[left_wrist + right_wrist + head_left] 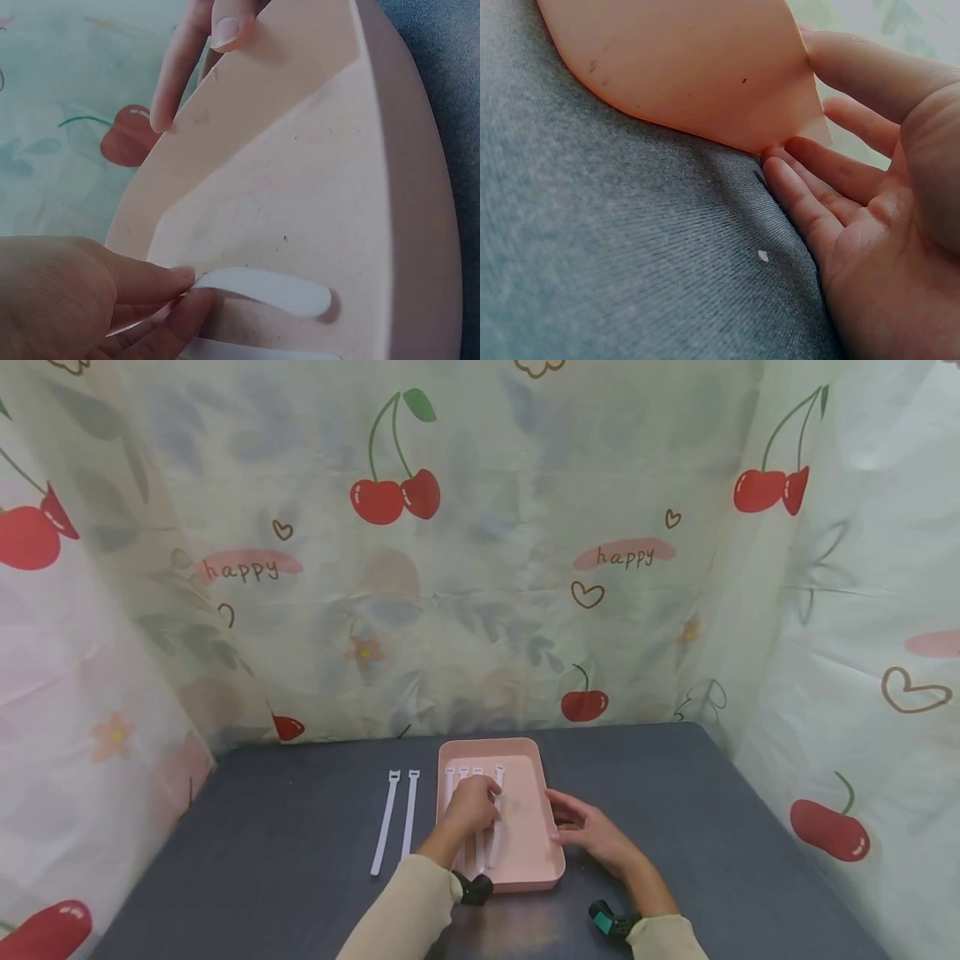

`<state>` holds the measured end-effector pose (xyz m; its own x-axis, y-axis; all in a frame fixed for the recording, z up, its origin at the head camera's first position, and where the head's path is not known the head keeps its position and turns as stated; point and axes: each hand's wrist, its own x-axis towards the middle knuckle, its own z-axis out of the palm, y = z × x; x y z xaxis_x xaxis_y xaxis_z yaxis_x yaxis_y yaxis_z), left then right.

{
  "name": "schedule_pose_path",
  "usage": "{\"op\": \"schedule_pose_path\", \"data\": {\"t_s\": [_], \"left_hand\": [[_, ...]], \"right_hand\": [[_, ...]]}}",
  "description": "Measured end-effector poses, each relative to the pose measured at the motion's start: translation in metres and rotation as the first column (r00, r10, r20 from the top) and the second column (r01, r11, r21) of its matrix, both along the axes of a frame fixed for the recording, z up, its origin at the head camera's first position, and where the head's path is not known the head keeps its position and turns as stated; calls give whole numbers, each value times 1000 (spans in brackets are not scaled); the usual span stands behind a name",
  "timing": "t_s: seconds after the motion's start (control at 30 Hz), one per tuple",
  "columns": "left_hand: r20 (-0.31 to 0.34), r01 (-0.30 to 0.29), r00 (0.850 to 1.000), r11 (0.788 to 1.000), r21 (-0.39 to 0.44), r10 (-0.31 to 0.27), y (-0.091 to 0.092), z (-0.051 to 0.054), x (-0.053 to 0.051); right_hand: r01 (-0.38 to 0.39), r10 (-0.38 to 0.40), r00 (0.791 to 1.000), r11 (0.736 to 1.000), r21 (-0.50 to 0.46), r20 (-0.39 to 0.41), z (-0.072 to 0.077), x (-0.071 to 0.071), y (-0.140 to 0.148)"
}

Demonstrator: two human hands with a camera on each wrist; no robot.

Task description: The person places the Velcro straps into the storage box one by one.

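Observation:
A shallow pink tray [528, 852] stands on the dark table. My left hand [471, 806] is over it, thumb and fingers pinching a white cable tie [270, 291]. That strap lies along the tray, its slotted head away from me and its rounded tail slightly arched in the left wrist view. Several more white cable ties [450, 774] lie side by side in the tray's left part, partly hidden under my left hand. Against the tray's right wall, my right hand [596, 837] rests with its fingers extended, fingertips [780, 172] touching the outside.
Two more white cable ties, one farther left [386, 827] and one nearer the tray [410, 810], lie on the table [300, 860]. A patterned curtain [480, 568] encloses the back and sides. A small white scrap [763, 256] lies on the cloth near my right hand.

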<state>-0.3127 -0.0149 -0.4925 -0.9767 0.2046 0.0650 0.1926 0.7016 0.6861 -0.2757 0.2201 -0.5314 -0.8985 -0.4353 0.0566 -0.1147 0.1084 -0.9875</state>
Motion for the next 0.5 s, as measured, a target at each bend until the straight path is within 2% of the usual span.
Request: {"op": "schedule_pose_path", "data": {"t_s": [0.13,0.37,0.5], "left_hand": [[-9,-14,1000,1000,-2,14,3,0,2],[-57,-42,998,998,-51,39,3,0,5],[-21,-50,999,999,-10,49,3,1,7]], "right_hand": [[3,-3,1000,1000,8,1,0,1,0],[13,-13,1000,999,35,1,-1,0,0],[19,-19,1000,999,42,4,-2,-1,1]]}}
